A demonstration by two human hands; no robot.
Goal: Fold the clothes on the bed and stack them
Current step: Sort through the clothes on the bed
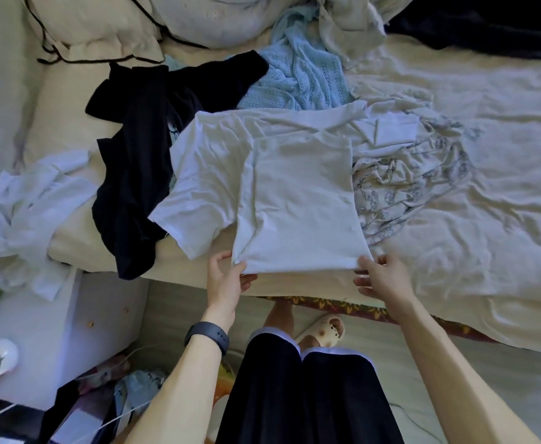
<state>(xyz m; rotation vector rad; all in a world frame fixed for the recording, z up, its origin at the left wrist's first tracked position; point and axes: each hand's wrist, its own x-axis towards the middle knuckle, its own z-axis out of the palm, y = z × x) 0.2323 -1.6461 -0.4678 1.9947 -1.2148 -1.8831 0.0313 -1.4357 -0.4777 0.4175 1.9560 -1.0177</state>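
While a black garment [131,174] lies beyond and left of the left grip [227,277], that grip pinches the near left hem corner of the white T-shirt [298,200]. Half folded on the bed [487,219], the shirt runs lengthwise away from both grips, hem at the bed edge, collar pointing toward the pillows [109,24]. The right grip [381,277] pinches the right hem corner; a patterned cloth [400,187] lies just beyond it.

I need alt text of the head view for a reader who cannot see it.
The left hand and right hand pinch the near corners of a half-folded white T-shirt at the bed edge. Around it lie a black garment, a blue knit and a patterned cloth.
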